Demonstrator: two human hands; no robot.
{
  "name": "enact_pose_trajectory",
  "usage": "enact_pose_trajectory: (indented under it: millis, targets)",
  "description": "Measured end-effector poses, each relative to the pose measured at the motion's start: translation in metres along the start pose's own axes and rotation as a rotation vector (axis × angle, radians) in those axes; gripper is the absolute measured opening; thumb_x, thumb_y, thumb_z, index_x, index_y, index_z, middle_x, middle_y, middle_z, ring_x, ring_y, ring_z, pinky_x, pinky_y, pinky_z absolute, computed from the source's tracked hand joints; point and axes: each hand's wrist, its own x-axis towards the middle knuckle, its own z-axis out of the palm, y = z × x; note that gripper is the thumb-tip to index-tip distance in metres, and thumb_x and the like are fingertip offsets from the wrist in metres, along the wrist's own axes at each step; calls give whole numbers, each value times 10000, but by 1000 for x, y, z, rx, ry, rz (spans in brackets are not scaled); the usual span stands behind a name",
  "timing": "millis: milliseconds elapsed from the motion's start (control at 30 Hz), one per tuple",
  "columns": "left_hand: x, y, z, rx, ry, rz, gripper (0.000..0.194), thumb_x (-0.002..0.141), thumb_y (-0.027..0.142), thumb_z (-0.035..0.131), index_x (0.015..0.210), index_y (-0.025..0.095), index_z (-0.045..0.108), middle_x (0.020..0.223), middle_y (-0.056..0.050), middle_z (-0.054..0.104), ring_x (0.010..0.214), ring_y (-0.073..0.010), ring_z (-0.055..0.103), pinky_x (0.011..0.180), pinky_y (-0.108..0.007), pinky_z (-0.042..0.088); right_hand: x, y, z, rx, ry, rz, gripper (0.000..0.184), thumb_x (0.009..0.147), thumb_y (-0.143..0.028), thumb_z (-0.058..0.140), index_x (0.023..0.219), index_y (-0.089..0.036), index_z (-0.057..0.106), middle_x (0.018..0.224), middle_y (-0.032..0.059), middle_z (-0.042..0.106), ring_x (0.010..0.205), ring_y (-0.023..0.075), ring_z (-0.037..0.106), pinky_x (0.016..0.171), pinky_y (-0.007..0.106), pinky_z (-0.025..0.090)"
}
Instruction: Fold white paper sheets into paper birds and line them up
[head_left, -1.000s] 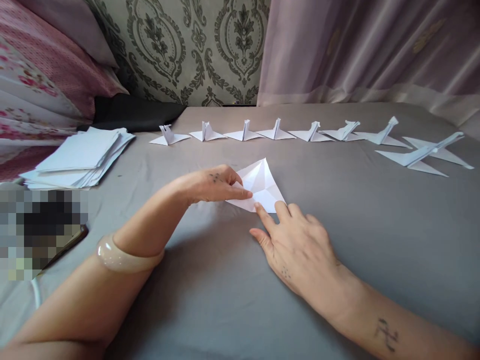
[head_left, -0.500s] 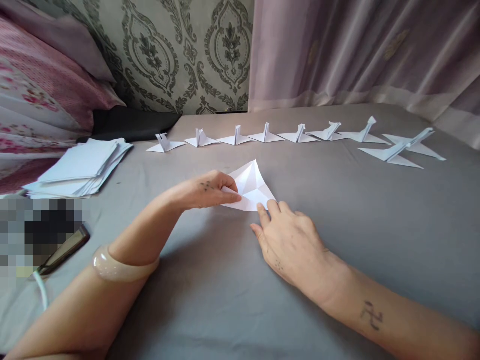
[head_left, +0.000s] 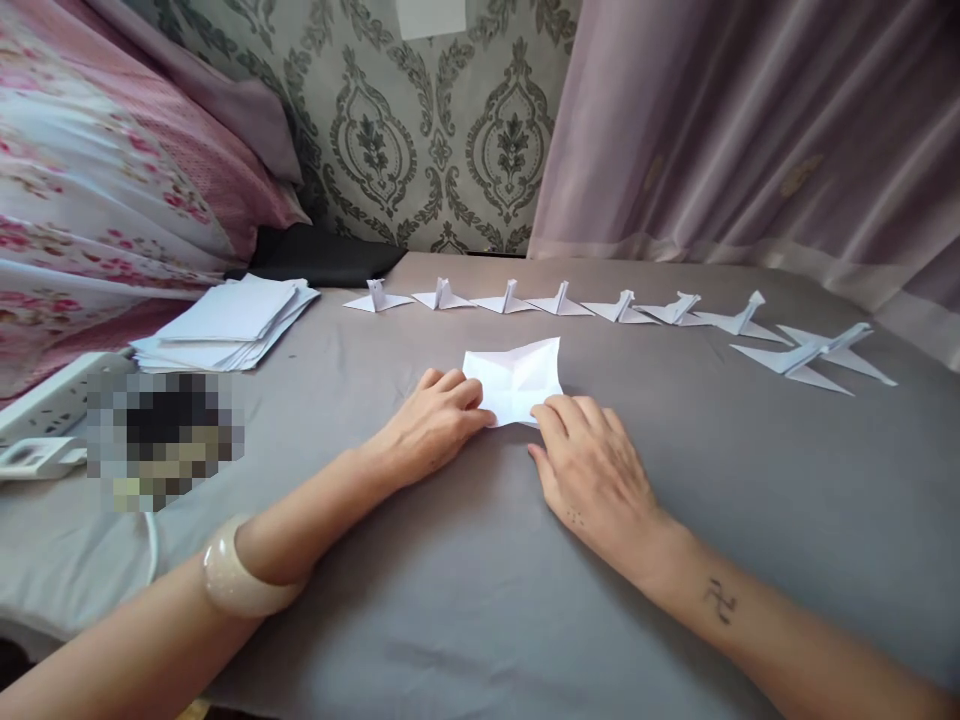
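Note:
A creased white sheet of paper [head_left: 513, 380] lies on the grey cloth in front of me, its far edge raised and its folds crossing near the middle. My left hand [head_left: 439, 420] pinches the near left corner between thumb and curled fingers. At the near right corner, my right hand [head_left: 600, 460] has its bent fingers closed over the edge, while its thumb sits lower, apart from the visible paper. Fingertips cover both near corners. A pale bangle [head_left: 240, 575] circles my left forearm.
Several folded paper figures [head_left: 562, 300] stand in a row behind the sheet, reaching to the right. A stack of white paper [head_left: 225, 315] lies at the left, behind a power strip [head_left: 64, 395] and a blurred-out item [head_left: 176, 435]. Curtains [head_left: 675, 120] hang at the back right.
The paper has turned from a corner pointing away to an edge facing away, and its far side is lifted. My left hand has shifted to the near left corner. The view has tilted.

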Motion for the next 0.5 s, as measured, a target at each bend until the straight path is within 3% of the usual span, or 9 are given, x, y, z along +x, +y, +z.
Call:
enact_pose_trajectory:
  millis: [100, 233, 400, 500]
  targets:
    - [-15, -3, -2, -93, -49, -47, 325, 953, 174, 372, 1160, 217, 619, 1031, -82, 656, 973, -220, 517, 832, -368, 313, 6, 0, 7, 52, -26, -74, 186, 869, -80, 488, 992, -169, 596, 986, 67, 606, 897, 208, 492, 748, 324, 297]
    - [-34, 0, -8, -203, -47, -160, 279, 905, 176, 423, 1113, 181, 609, 1084, -82, 663, 1029, -222, 536, 888, -375, 330, 18, 2, 9, 35, -45, -215, 309, 835, 0, 453, 1033, -172, 616, 969, 57, 619, 911, 196, 499, 859, 348, 263]
    - [-48, -4, -7, -168, -43, -307, 268, 932, 250, 409, 970, 216, 672, 1015, -77, 633, 872, -208, 558, 763, -350, 377, 31, -2, 11, -31, -92, -357, 328, 844, 3, 456, 1044, -181, 639, 920, 46, 625, 852, 183, 515, 937, 379, 226]
    - [-50, -10, -5, -241, 31, -409, 227, 907, 217, 449, 958, 210, 670, 908, -58, 633, 826, -195, 568, 753, -334, 401, 38, -5, 9, -95, -143, -416, 272, 862, -21, 468, 994, -167, 657, 867, 46, 618, 799, 184, 513, 918, 369, 249]
